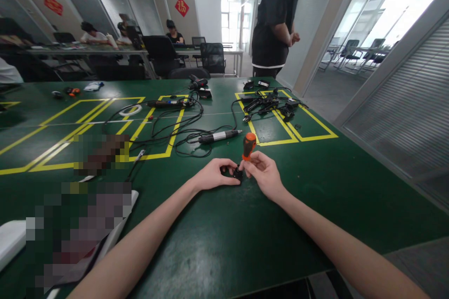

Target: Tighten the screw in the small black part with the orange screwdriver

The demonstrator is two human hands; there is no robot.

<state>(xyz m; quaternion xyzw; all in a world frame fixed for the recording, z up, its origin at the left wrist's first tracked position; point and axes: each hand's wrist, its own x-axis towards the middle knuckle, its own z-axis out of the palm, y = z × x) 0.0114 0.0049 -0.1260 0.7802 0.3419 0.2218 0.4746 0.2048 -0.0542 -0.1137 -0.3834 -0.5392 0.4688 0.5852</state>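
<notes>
My left hand (218, 174) rests on the green table with thumb and fingers closed around a small black part (238, 174). Its exact kind is too small to make out. My right hand (264, 173) grips a screwdriver with an orange and black handle (249, 145). The screwdriver stands nearly upright, handle up, over the black part. Its tip is hidden by my fingers, so I cannot tell whether it touches. Just beyond my hands lies a grey and black electric screwdriver (220, 136) with a cable.
Black cables (185, 124) loop across the green table (196, 243). Black parts (261, 103) pile up inside yellow tape lines at the back right. A power drill (197, 82) and a white tape ring (130, 110) lie farther off. A person in black (275, 18) stands beyond the table.
</notes>
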